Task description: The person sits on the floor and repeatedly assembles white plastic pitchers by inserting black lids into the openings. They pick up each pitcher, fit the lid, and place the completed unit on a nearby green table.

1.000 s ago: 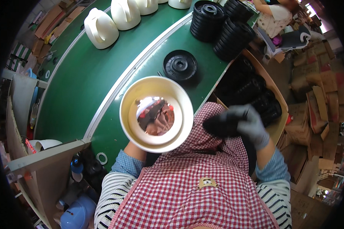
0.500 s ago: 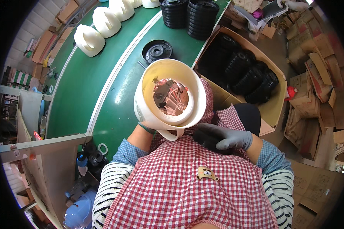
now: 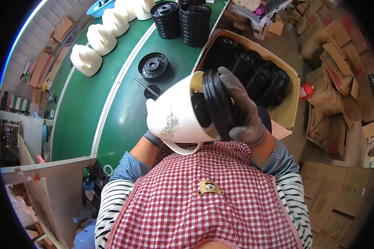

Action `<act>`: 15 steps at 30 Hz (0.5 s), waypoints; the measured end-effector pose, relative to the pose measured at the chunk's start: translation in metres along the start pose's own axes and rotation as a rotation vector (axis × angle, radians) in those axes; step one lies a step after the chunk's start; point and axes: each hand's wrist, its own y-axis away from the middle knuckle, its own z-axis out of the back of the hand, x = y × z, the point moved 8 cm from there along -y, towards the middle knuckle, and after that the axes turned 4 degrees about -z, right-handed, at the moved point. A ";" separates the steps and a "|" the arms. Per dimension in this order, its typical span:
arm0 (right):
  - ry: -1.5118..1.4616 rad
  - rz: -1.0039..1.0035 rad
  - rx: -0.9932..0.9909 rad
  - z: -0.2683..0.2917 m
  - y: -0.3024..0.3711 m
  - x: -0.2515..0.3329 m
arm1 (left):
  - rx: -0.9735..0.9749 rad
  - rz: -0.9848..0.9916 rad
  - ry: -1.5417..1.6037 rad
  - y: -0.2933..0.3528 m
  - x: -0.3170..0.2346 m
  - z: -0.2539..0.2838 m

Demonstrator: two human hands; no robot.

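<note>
head view: printed motif [image 3: 170, 123] on white jug [image 3: 183, 106]; print on brown cartons [image 3: 334, 186], too small to read. jug held tilted over checked apron [image 3: 195, 211], mouth facing right. right hand [image 3: 247, 112], gloved, fingers bent, gripping black disc [image 3: 216, 103] at that mouth. left hand [image 3: 153, 138] mostly behind jug; fingers hidden, can't tell grip. pale strip [image 3: 112, 99] divides green table [image 3: 122, 110]; table's right edge runs beside open box [image 3: 294, 108]. at least five upturned jugs [image 3: 86, 61], one loose disc [image 3: 153, 65], two front disc stacks [image 3: 195, 25].

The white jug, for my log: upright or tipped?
Tipped: the white jug leans sideways, its open end facing the black disc in the right hand.
</note>
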 end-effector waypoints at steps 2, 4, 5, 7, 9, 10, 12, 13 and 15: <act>0.098 0.011 0.014 0.001 0.001 0.000 | -0.006 -0.008 0.051 0.000 -0.002 0.030; 0.174 0.013 0.030 0.002 0.002 -0.003 | -0.070 -0.092 -0.122 0.001 -0.009 0.042; 0.207 0.008 0.036 0.004 0.004 -0.005 | 0.121 -0.025 0.033 -0.001 0.002 0.017; 0.271 -0.014 0.047 0.005 0.004 -0.006 | 0.077 -0.021 0.048 -0.001 0.003 0.018; 0.334 -0.048 0.056 0.004 0.003 -0.005 | 0.011 -0.029 0.003 -0.001 0.002 0.019; 0.331 -0.054 0.053 0.004 0.004 -0.005 | 0.024 0.000 0.089 -0.002 0.004 0.020; 0.326 -0.067 0.049 0.006 0.005 -0.005 | 0.052 0.048 0.222 -0.005 0.008 0.020; 0.337 -0.051 0.056 0.006 0.005 -0.004 | 0.065 0.071 0.270 -0.007 0.010 0.013; 0.359 -0.020 0.070 0.008 0.007 -0.005 | 0.091 0.096 0.278 -0.009 0.013 -0.001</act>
